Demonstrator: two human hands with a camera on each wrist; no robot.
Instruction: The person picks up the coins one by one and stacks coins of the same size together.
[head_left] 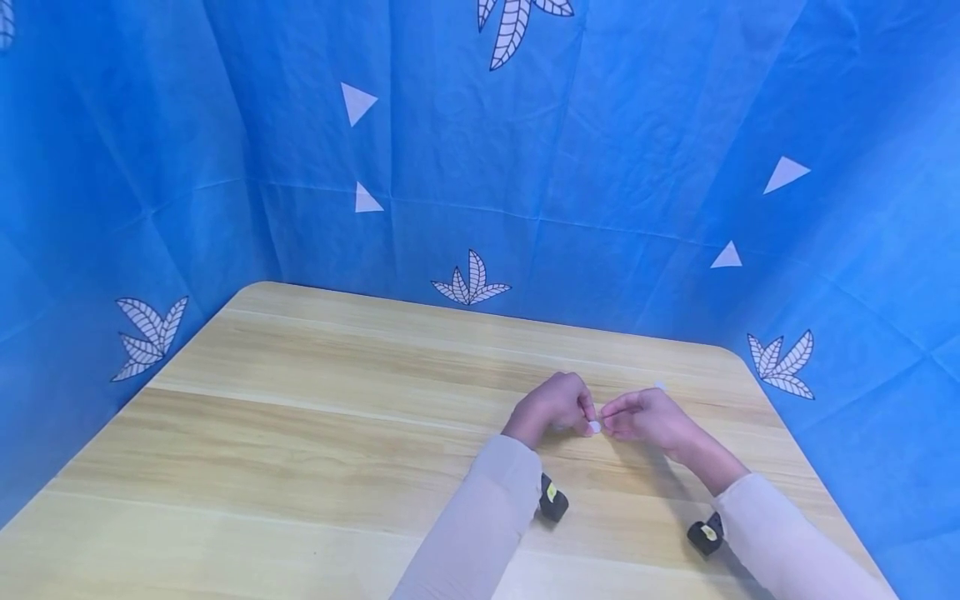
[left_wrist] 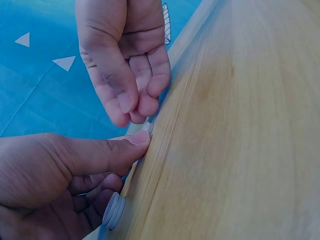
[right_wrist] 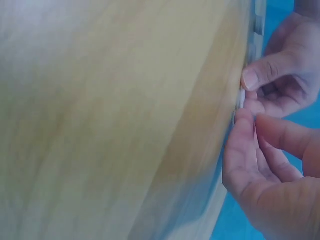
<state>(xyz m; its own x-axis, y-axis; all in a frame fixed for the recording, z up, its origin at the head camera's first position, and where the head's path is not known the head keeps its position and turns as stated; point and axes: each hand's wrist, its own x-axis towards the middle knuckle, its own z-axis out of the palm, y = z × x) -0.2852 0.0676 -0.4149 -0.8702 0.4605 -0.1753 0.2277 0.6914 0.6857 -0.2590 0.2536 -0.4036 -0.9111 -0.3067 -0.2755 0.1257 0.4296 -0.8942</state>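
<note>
My left hand [head_left: 553,406] pinches a small white disc [head_left: 596,427] between thumb and fingers, low over the wooden table. In the left wrist view, the disc's edge [left_wrist: 148,127] shows at the thumb tip. Beneath that hand's curled fingers sits a short stack of white discs [left_wrist: 115,211]. Facing it from the right is my right hand [head_left: 651,417], its fingers loosely bent and their tips close beside the disc. The right wrist view shows the thumb [right_wrist: 282,132] of this hand near its index finger, with nothing visible between them.
A small pale piece [head_left: 660,385] lies on the table [head_left: 300,433] behind the right hand. Blue patterned cloth [head_left: 465,150] hangs around the table's back and sides. Each wrist wears a black camera, one by the left sleeve [head_left: 468,521], the other by the right sleeve [head_left: 787,533].
</note>
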